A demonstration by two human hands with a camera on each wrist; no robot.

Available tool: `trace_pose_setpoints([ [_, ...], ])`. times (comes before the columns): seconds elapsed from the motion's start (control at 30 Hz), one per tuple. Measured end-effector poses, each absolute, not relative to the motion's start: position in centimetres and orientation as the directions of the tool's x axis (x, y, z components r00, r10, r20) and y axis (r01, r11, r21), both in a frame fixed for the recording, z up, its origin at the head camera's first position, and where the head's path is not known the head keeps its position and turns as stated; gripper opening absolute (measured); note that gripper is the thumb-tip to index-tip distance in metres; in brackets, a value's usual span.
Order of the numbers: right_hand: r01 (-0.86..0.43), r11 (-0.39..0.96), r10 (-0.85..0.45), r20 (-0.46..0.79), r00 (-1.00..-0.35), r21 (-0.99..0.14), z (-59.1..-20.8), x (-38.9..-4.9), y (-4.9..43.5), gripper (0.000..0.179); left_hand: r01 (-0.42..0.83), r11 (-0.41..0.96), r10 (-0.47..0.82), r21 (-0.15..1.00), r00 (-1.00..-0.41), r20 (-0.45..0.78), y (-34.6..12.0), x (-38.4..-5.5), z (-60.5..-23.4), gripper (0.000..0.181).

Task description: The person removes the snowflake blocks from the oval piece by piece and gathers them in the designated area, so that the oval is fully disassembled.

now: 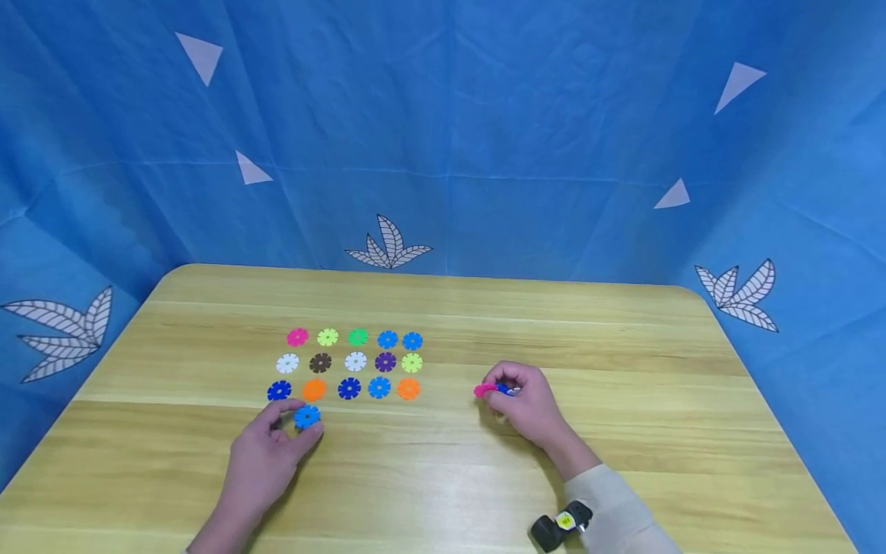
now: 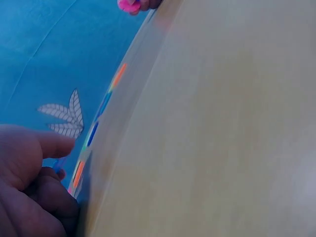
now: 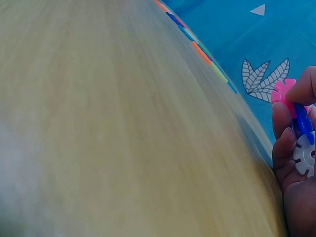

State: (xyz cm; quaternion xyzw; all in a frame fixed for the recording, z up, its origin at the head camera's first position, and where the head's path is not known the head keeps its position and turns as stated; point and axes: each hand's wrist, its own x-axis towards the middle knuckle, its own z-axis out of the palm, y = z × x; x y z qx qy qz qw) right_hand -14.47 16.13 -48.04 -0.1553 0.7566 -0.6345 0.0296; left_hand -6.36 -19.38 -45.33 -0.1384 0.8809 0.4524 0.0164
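Note:
Between thumb and index finger, my left hand (image 1: 259, 458) pinches a light blue notched disc (image 1: 308, 417), just in front of an orange disc (image 1: 314, 390) in the nearest row. In the left wrist view the fingers mostly hide that light blue disc. Over to the right, my right hand (image 1: 531, 402) grips several notched discs above the table. The right wrist view shows a pink disc (image 3: 283, 90) at its fingertips, with a dark blue disc (image 3: 302, 123) and a white disc (image 3: 301, 155) deeper in the fingers.
Three rows of flat notched discs lie on the wooden table (image 1: 443, 477), among them a brown disc (image 1: 321, 362) and a green disc (image 1: 358, 337). A black strapped device (image 1: 562, 525) sits at the right sleeve. Behind the table hangs a blue curtain (image 1: 443, 115).

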Motion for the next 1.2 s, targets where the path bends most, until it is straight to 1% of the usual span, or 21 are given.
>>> trace_pose_setpoints([
  [0.17,-0.203,0.145,-0.274,0.158,-0.949,-0.968,-48.12,-14.48,16.16,0.016,-0.255,0.571,-0.23,0.78,-0.962,-0.146,-19.94,-6.39,-45.41,0.052],
  [0.37,-0.195,0.126,-0.281,0.153,-0.948,-0.973,-48.01,-14.39,16.13,0.013,-0.276,0.579,-0.247,0.767,-0.956,-0.157,-19.86,-6.42,-45.24,0.053],
  [0.53,-0.199,0.147,-0.282,0.152,-0.947,-0.969,-47.88,-14.39,16.25,0.013,-0.291,0.593,-0.265,0.751,-0.951,-0.159,-19.67,-6.43,-45.1,0.054],
  [0.8,-0.245,0.177,-0.304,0.183,-0.935,-0.953,-47.87,-14.52,16.65,0.017,-0.303,0.608,-0.275,0.734,-0.947,-0.163,-19.57,-6.47,-45.15,0.056],
  [0.9,-0.243,0.156,-0.323,0.183,-0.929,-0.957,-47.96,-14.57,16.74,0.018,-0.308,0.611,-0.281,0.73,-0.946,-0.164,-19.57,-6.41,-45.18,0.056],
  [1.07,-0.24,0.078,-0.363,0.197,-0.911,-0.968,-48.04,-14.68,16.82,0.021,-0.301,0.621,-0.282,0.723,-0.947,-0.153,-19.56,-6.4,-45.22,0.052],
  [1.2,-0.232,0.074,-0.368,0.19,-0.91,-0.97,-48.09,-14.7,16.78,0.025,-0.297,0.626,-0.279,0.721,-0.949,-0.149,-19.55,-6.42,-45.21,0.049],
])
